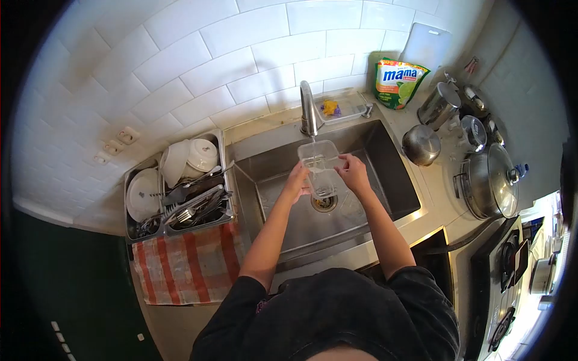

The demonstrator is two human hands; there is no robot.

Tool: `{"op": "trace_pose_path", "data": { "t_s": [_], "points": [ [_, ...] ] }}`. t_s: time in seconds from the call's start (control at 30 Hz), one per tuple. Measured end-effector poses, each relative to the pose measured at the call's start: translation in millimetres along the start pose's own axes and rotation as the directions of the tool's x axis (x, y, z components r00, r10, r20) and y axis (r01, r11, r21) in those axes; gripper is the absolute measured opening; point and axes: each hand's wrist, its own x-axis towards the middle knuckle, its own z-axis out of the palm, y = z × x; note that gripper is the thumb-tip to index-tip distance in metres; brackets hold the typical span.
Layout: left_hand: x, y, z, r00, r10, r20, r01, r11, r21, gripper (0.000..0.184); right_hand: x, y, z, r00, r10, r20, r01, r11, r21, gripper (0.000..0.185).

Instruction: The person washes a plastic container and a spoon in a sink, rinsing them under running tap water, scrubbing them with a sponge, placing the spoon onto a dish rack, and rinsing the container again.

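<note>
1. Left hand [296,182] grips the near left side of a clear tub [318,150], with its fingers bent against it.
2. Right hand [354,173] pinches the other side of the tub, with the thumb and fingers close together.
3. The tub is up over the sink [289,231], just under the tap [307,105]. It looks like it has two parts, one nearer the person, but I can't tell if they are joined.
4. A thin bit of water comes down from the tap to the tub.
5. Below the tub is the drain [325,204], with small bits in it.
6. Behind the tap sits a little tray [352,111] with a yellow and purple sponge [330,108] in it.
7. To the right of that stands a green "mama" bag [397,87], with a pale board [426,43] leaning on the wall behind it.
8. Right of the sink are a small round pot [421,145], a shiny jug [442,102] and a big pot [481,189] with its lid on. Nearer the person is the stove [495,289].
9. Left of the sink is a rack [223,150] with bowls, plates, forks and spoons. A red striped cloth [180,271] lies in front of it.
</note>
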Motion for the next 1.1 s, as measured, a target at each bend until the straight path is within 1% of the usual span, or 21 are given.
{"op": "trace_pose_path", "data": {
  "t_s": [0.07, 0.13, 0.17, 0.23, 0.27, 0.3, 0.37, 0.43, 0.47, 0.57, 0.63, 0.67, 0.7, 0.73, 0.77, 0.87, 0.93, 0.97, 1.0, 1.03, 1.1],
  "points": [
    [11.2, 5.0, 11.5, 0.999, -0.048, 0.016, 0.045, 0.988, 0.148, 0.052, -12.3, 15.7, -2.3, 0.995, -0.015, -0.101, 0.012, 0.999, -0.031, 0.031],
    [28.3, 1.7, 13.1, 0.992, -0.103, 0.068, 0.088, 0.978, 0.192, 0.050, -21.3, 28.1, -7.8, 0.989, 0.015, -0.150, -0.022, 0.999, -0.045, 0.029],
    [37.1, -0.8, 13.0, 0.987, -0.132, 0.093, 0.109, 0.970, 0.215, 0.049, -22.4, 34.1, -9.9, 0.986, 0.158, -0.057, -0.157, 0.987, 0.026, 0.029],
    [40.2, 6.5, 26.4, 0.994, -0.092, 0.062, 0.065, 0.939, 0.338, 0.043, -24.4, 40.7, -15.2, 0.898, 0.412, 0.154, -0.432, 0.894, 0.123, 0.029],
    [41.2, 10.0, 32.1, 0.996, -0.071, 0.049, 0.045, 0.917, 0.397, 0.039, -25.9, 43.0, -15.8, 0.907, 0.398, 0.137, -0.410, 0.910, 0.070, 0.029],
    [51.8, 6.5, 29.5, 0.994, 0.096, 0.056, -0.110, 0.781, 0.615, 0.036, -26.6, 42.3, -17.1, 0.916, 0.382, 0.121, -0.386, 0.922, 0.015, 0.029],
    [79.2, -6.2, 18.7, 0.903, 0.386, 0.191, -0.319, 0.303, 0.898, 0.029, -26.8, 33.2, -20.3, 0.937, 0.343, 0.062, -0.342, 0.939, -0.030, 0.027],
    [69.2, 9.7, 33.4, 0.884, 0.456, 0.104, -0.242, 0.255, 0.936, 0.025, -25.3, 9.6, -24.3, 0.953, 0.301, -0.029, -0.301, 0.954, -0.013, 0.024],
    [60.4, 20.6, 42.5, 0.869, 0.491, 0.062, -0.200, 0.234, 0.951, 0.024, -23.4, 2.5, -24.2, 0.947, 0.320, -0.012, -0.320, 0.947, -0.009, 0.024],
    [37.9, 47.5, 53.8, 0.888, 0.458, -0.030, -0.066, 0.193, 0.979, 0.023, -17.3, -8.7, -23.1, 0.939, 0.343, 0.035, -0.344, 0.939, 0.008, 0.024],
    [45.4, 40.0, 34.1, 0.909, 0.417, -0.006, -0.096, 0.224, 0.970, 0.028, -13.3, -11.5, -22.2, 0.947, 0.317, 0.057, -0.319, 0.947, 0.029, 0.025],
    [48.9, 34.7, 22.0, 0.918, 0.397, 0.007, -0.110, 0.238, 0.965, 0.035, -10.7, -13.3, -23.9, 0.928, 0.354, 0.117, -0.362, 0.930, 0.059, 0.025],
    [39.1, 37.3, 16.8, 0.973, 0.227, -0.042, -0.088, 0.533, 0.842, 0.039, -7.7, -15.8, -26.5, 0.905, 0.387, 0.178, -0.406, 0.909, 0.088, 0.026],
    [23.0, 39.5, 13.0, 0.998, 0.044, -0.037, -0.010, 0.769, 0.639, 0.044, -6.5, -17.6, -26.8, 0.877, 0.416, 0.240, -0.451, 0.885, 0.114, 0.027],
    [9.4, 38.7, 8.5, 0.991, -0.130, 0.023, 0.111, 0.919, 0.378, 0.049, -7.9, -12.9, -18.4, 0.930, 0.321, 0.178, -0.342, 0.935, 0.099, 0.028],
    [-4.7, 21.4, -12.1, 0.991, -0.102, -0.089, 0.130, 0.899, 0.419, 0.058, -5.5, -4.7, 3.6, 0.999, -0.002, -0.032, 0.002, 1.000, 0.006, 0.031],
    [-14.5, 5.7, -21.1, 0.992, -0.006, -0.126, 0.052, 0.932, 0.359, 0.059, 10.4, -27.5, 7.3, 0.955, -0.224, -0.195, 0.210, 0.974, -0.091, 0.034],
    [-17.3, -0.5, -24.9, 0.988, 0.041, -0.147, 0.010, 0.944, 0.329, 0.060, 16.4, -34.5, 13.9, 0.997, -0.029, -0.065, 0.043, 0.975, 0.218, 0.035],
    [-18.7, -4.5, -26.7, 0.984, 0.049, -0.173, 0.013, 0.940, 0.340, 0.061, 22.1, -41.8, 21.0, 0.985, 0.122, 0.121, -0.166, 0.863, 0.477, 0.035],
    [-19.8, -9.1, -27.0, 0.978, 0.056, -0.199, 0.017, 0.937, 0.350, 0.063, 26.9, -48.3, 28.0, 0.917, 0.212, 0.337, -0.390, 0.654, 0.649, 0.036],
    [-19.8, -18.5, -28.3, 0.969, 0.082, -0.231, 0.004, 0.937, 0.349, 0.066, 36.3, -57.3, 44.0, 0.763, 0.199, 0.615, -0.646, 0.191, 0.740, 0.028]
  ]
}}
